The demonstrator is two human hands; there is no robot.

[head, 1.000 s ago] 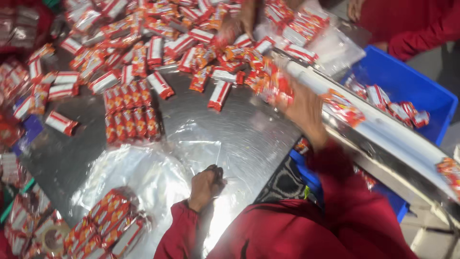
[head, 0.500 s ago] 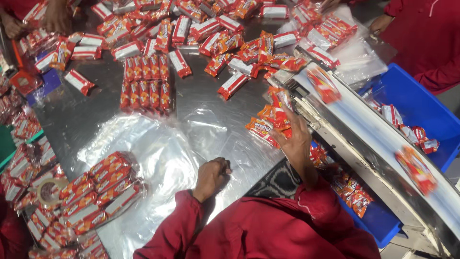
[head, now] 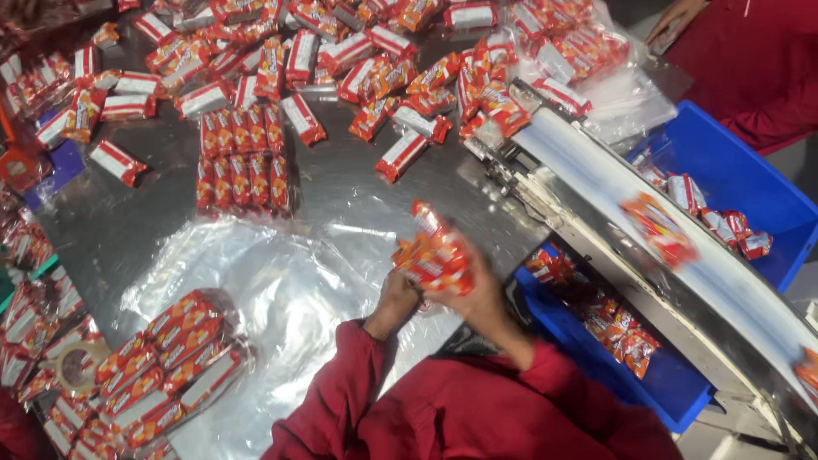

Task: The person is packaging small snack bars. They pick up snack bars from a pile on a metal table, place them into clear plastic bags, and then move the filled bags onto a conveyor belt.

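At the lower centre of the frame, a bunch of red snack packets is clasped between the left hand and right hand, both grips closed, keeping it gathered above the clear plastic bag on the surface.

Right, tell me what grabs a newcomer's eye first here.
Red-and-orange snack packets lie scattered over the far end of the steel table. Near its front edge, the left hand and right hand hold a bunch of packets. On the right, a white conveyor belt carries more above blue bins.

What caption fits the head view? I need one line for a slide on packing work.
Both hands, left hand and right hand, hold a bunch of small red-orange snack packets above a steel table beside a white conveyor belt.
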